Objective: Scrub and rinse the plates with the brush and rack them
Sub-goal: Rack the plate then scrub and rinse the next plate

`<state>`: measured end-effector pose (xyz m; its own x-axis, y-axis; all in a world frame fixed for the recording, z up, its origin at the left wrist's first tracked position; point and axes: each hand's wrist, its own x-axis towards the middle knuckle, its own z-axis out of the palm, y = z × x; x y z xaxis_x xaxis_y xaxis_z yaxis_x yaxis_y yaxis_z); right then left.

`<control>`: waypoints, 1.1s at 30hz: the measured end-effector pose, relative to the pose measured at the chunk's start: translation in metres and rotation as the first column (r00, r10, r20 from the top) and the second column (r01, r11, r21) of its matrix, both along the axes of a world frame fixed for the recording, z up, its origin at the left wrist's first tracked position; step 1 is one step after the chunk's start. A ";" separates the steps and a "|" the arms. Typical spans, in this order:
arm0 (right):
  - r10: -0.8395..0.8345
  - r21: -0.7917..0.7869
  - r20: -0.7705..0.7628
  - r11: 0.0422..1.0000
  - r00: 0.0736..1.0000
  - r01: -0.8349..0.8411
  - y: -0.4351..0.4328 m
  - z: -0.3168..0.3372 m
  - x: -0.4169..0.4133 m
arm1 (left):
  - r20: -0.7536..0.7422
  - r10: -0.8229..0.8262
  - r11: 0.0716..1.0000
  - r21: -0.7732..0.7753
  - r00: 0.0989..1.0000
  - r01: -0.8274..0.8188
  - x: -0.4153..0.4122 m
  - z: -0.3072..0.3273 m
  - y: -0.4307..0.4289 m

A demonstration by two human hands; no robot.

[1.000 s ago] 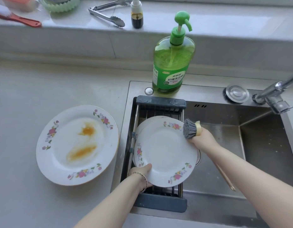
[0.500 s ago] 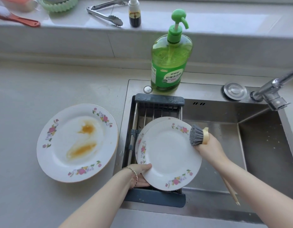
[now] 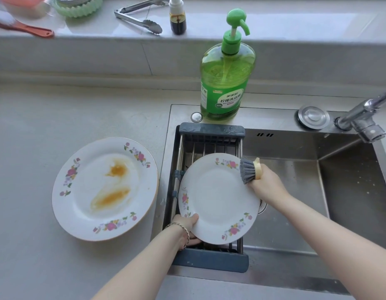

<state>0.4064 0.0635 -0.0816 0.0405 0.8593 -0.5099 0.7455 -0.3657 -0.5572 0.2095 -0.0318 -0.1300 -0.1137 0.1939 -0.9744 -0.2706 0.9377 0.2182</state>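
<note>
Two plates: a clean-faced plate (image 3: 218, 200) is held over the left part of the sink (image 3: 350, 191); a stained plate (image 3: 105, 189) lies flat on the counter just left of the sink.
Left hand (image 3: 185, 228): clamped on the clean-faced plate's rim at the sink's near-left corner, thumb on the face and fingers underneath. This steadies the plate from one edge and leaves its face unobstructed.
Right hand (image 3: 265, 182): fingers wrapped round the brush (image 3: 248, 173), over the middle of the sink.
Brush: the grey bristles meet the plate's far-right rim. Whether they press cannot be told.
Rack (image 3: 211, 132): spans the sink's left part from back edge to front edge, so drips fall into the sink. The clean-faced plate sits low over its bars, slightly tilted. Contact with the bars is hidden.
Stained plate: orange residue on its face. It is parked outside the sink, apparently awaiting its turn.
Soap bottle (image 3: 227, 83): upright on the sink's back ledge, within reach of either hand.
Tap (image 3: 365, 118): at the sink's back-right corner; no water is visible.
Step in hand: judged to be racking the clean-faced plate. One plate remains to be scrubbed.
</note>
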 end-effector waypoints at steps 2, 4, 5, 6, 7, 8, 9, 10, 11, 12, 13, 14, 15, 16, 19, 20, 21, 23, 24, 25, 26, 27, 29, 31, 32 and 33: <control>-0.049 0.012 -0.011 0.999 0.999 0.049 0.003 0.006 -0.003 | 0.001 0.024 1.000 -0.006 1.000 -0.024 0.001 0.003 0.002; -0.043 0.028 0.001 0.999 0.999 0.043 0.005 0.010 -0.004 | -0.002 0.043 0.999 0.004 0.999 -0.043 0.003 0.003 0.002; -0.004 0.025 0.030 1.000 1.000 0.003 0.005 0.013 -0.005 | -0.004 0.052 0.999 0.018 0.999 -0.052 0.003 0.003 0.002; 0.032 0.022 0.059 0.999 0.998 -0.034 0.004 0.014 -0.005 | -0.005 0.056 0.998 0.033 0.998 -0.056 0.004 0.003 0.002; 0.044 0.024 0.075 0.999 0.996 -0.046 0.004 0.014 -0.005 | -0.007 0.063 0.997 0.042 0.998 -0.062 0.005 0.004 0.002; 0.035 0.028 0.076 0.999 0.997 -0.037 0.004 0.013 -0.005 | -0.010 0.065 0.997 0.043 0.998 -0.065 0.005 0.004 0.002; 0.014 0.027 0.068 1.000 0.998 -0.016 0.003 0.012 -0.005 | -0.011 0.061 0.997 0.045 0.998 -0.060 0.004 0.005 0.002; -0.008 0.026 0.059 1.000 0.998 0.006 0.003 0.010 -0.006 | -0.023 0.036 0.998 0.044 0.999 -0.035 0.004 0.006 0.002; -0.030 0.024 0.050 0.999 0.998 0.029 0.003 0.010 -0.006 | -0.048 -0.008 0.999 0.037 0.999 0.010 0.004 0.009 0.003; -0.052 0.026 0.041 0.998 0.998 0.051 0.002 0.010 -0.006 | -0.096 -0.086 0.996 0.024 0.992 0.089 0.004 0.011 0.003; -0.076 0.031 0.038 0.997 0.996 0.075 0.002 0.011 -0.007 | -0.165 -0.216 0.975 0.011 0.962 0.221 0.002 0.012 0.005; -0.099 0.044 0.043 0.994 0.994 0.097 0.002 0.014 -0.008 | -0.245 -0.379 0.921 -0.011 0.892 0.388 0.000 0.016 0.006; -0.118 0.061 0.054 0.992 0.992 0.115 0.002 0.019 -0.008 | -0.321 -0.527 0.837 -0.034 0.787 0.546 -0.001 0.022 0.006; -0.126 0.092 0.057 0.988 0.990 0.120 0.002 0.025 -0.011 | -0.390 -0.625 0.745 -0.038 0.676 0.666 -0.004 0.032 0.008; -0.067 0.154 -0.021 0.986 0.998 0.069 0.003 0.046 -0.025 | -0.584 -0.655 0.551 0.064 0.479 0.832 -0.014 0.070 0.013; -0.029 0.142 -0.078 0.989 0.997 0.040 0.003 0.054 -0.035 | -0.670 -0.581 0.520 0.130 0.461 0.844 -0.019 0.087 0.013; 0.002 0.110 -0.142 0.994 0.990 0.014 0.003 0.061 -0.045 | -0.758 -0.486 0.475 0.190 0.436 0.859 -0.027 0.103 0.014; 0.048 -0.006 -0.249 0.999 0.967 -0.051 -0.001 0.073 -0.069 | -0.892 -0.254 0.404 0.254 0.374 0.879 -0.048 0.128 0.013; 0.048 -0.078 -0.296 0.994 0.954 -0.075 -0.004 0.076 -0.081 | -0.922 -0.147 0.408 0.274 0.359 0.871 -0.062 0.134 0.015; 0.036 -0.146 -0.339 0.985 0.940 -0.091 -0.007 0.078 -0.094 | -0.936 -0.080 0.445 0.274 0.342 0.853 -0.079 0.136 0.018; 0.023 -0.199 -0.366 0.975 0.930 -0.103 -0.011 0.077 -0.105 | -0.947 -0.062 0.514 0.241 0.316 0.823 -0.097 0.135 0.021; 0.024 -0.231 -0.376 0.966 0.926 -0.119 -0.014 0.076 -0.117 | -0.955 -0.091 0.613 0.169 0.281 0.772 -0.117 0.132 0.024; 0.044 -0.254 -0.366 0.956 0.930 -0.145 -0.022 0.071 -0.139 | -0.951 -0.203 0.777 -0.013 0.231 0.630 -0.154 0.127 0.024; 0.064 -0.262 -0.362 0.951 0.930 -0.167 -0.028 0.068 -0.158 | -0.940 -0.248 0.864 -0.106 0.234 0.492 -0.181 0.124 0.020; 0.066 -0.270 -0.370 0.947 0.927 -0.175 -0.032 0.067 -0.168 | -0.928 -0.263 0.890 -0.128 0.264 0.437 -0.193 0.122 0.017; 0.059 -0.280 -0.385 0.944 0.921 -0.178 -0.034 0.066 -0.175 | -0.911 -0.271 0.909 -0.136 0.311 0.394 -0.202 0.119 0.015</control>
